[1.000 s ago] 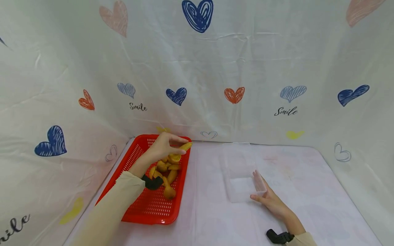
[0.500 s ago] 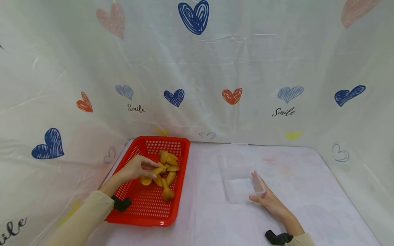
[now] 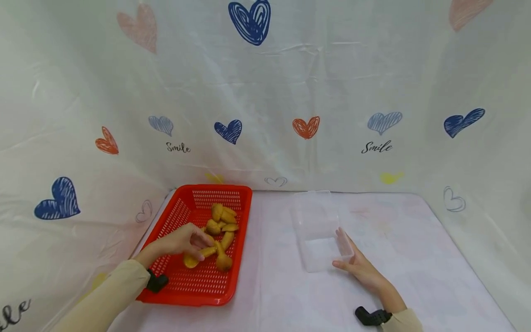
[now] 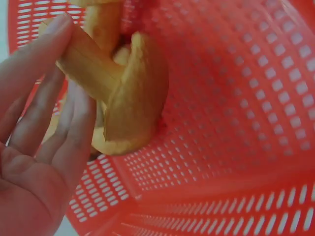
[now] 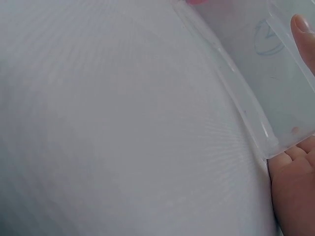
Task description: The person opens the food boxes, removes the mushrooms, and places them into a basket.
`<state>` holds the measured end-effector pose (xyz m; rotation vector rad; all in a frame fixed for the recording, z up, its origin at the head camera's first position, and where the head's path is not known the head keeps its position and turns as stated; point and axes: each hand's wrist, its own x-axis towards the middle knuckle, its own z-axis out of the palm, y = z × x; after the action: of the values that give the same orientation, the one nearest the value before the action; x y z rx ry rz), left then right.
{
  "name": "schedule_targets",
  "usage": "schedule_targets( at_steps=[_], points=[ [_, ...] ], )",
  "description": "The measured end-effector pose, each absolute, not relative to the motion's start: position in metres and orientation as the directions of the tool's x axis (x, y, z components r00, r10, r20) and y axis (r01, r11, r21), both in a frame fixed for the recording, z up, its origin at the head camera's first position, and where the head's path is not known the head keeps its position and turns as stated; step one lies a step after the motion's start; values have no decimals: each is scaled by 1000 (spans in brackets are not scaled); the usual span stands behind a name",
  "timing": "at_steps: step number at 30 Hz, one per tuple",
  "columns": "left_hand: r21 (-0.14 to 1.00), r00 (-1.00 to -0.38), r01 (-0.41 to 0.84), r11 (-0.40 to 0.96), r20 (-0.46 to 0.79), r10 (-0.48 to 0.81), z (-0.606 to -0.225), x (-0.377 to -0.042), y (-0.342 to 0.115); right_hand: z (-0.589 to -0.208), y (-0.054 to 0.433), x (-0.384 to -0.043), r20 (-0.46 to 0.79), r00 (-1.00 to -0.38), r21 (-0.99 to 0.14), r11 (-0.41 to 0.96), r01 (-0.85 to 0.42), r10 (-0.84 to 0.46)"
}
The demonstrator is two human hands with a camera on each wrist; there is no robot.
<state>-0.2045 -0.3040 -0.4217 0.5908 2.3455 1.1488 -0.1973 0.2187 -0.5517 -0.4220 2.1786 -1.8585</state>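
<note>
In the head view my left hand point(image 3: 188, 240) is over the red plastic basket point(image 3: 199, 302), pinching a yellow mushroom point(image 3: 209, 251) by its stem. The left wrist view shows thumb and fingers on that stem and the broad mushroom cap point(image 4: 140, 98) turned away from the palm. Several other yellow mushrooms point(image 3: 224, 263) lie beside it in the basket. On the right, my right hand point(image 3: 365, 272) holds the near right corner of a clear plastic box point(image 3: 309, 260), whose lid point(image 3: 313, 207) lies folded back. Close up, the thumb point(image 5: 305, 42) and fingers sit on either side of the box corner.
White cloth point(image 3: 278, 295) covers the table between basket and box. Behind and at the left rises a white curtain point(image 3: 265, 87) printed with hearts, meeting the table's back edge. A black strap unit point(image 3: 373, 317) is worn on each wrist.
My left hand has moved from the basket's far right toward its near left and lower, with the mushroom between its fingers. The right hand stays at the box. The head view has shifted slightly.
</note>
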Motion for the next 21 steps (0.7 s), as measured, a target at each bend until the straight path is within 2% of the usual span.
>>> schedule_targets(
  at_steps=[14,21],
  points=[
    [769,-766,164,619,-296,570,-437,-202,-312,-552,212,-203,-18,-930,-988,152,-40,-366],
    [750,-796,184,635,-265,544,-422,-206,-308,-548,216,-204,-3,-948,-988,150,-47,-319]
  ],
)
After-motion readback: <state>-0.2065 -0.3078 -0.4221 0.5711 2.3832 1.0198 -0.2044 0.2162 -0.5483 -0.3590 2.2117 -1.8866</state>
